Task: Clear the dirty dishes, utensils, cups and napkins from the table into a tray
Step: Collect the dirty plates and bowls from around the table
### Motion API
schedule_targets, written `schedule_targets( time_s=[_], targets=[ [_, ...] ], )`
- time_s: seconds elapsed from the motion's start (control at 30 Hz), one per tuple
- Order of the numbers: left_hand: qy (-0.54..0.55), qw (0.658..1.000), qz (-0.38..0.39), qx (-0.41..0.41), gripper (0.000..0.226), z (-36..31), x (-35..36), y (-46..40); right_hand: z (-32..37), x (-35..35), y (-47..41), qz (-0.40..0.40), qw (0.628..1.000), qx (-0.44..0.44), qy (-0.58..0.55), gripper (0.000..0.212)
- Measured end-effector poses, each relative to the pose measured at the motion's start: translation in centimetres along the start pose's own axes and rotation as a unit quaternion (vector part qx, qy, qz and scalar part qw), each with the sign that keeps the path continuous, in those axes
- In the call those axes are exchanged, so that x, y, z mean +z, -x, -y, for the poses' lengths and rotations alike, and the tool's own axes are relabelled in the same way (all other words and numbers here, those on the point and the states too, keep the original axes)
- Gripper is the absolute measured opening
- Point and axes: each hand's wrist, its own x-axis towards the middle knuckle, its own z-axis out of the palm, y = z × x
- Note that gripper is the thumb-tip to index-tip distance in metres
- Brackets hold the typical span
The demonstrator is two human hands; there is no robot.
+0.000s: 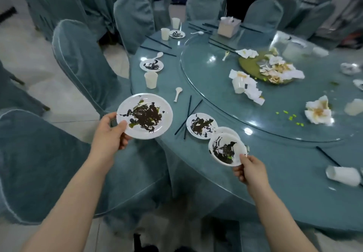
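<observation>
Two soiled dishes are pinched at their rims: a plate (144,116) by the left hand (110,131), a bowl (226,149) by the right hand (250,170). Both should be kept level so sauce is not spilled on the table (275,165). No tray is seen.

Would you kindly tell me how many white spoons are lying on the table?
4, possibly more under the napkins: one spoon near the chopsticks, one beside the mid-left plate, one at the far edge, one on the glass turntable.
</observation>
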Motion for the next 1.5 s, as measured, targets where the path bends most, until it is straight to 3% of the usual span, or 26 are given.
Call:
schedule_targets(
  time_s=[0.3, 0.53, 0.67, 0.77, 1.17, 1.5],
  targets=[
    [-0.020, 0.998, 0.062, -0.005, 0.020, -0.4, 0.6, -7.5, -0.2, 3.9, -3.5, -0.094, 0.992, 0.043, -0.066, 0.015],
    [-0.026, 0.995, 0.094, -0.031, 0.019, 1.6, 3.3, -10.3, -0.9, 4.3, -6.4, -0.129, 0.987, 0.013, 0.100, 0.029],
    [-0.040, 0.992, 0.104, -0.055, 0.020, 2.7, 5.3, -10.8, -0.9, 4.4, -8.0, -0.084, 0.983, 0.047, 0.157, 0.025],
    [-0.057, 0.990, 0.112, -0.071, 0.020, 3.4, 7.2, -11.1, -0.5, 4.4, -9.2, -0.054, 0.990, 0.069, 0.108, 0.011],
    [-0.164, 0.963, 0.175, -0.124, 0.023, 7.7, 17.7, -10.8, 0.0, -1.3, -15.1, -0.060, 0.995, 0.067, 0.045, 0.020],
    [-0.243, 0.944, 0.178, -0.133, 0.030, 10.4, 22.5, -10.6, 1.3, -2.8, -18.8, -0.057, 0.987, -0.015, 0.149, 0.028]
  ],
)
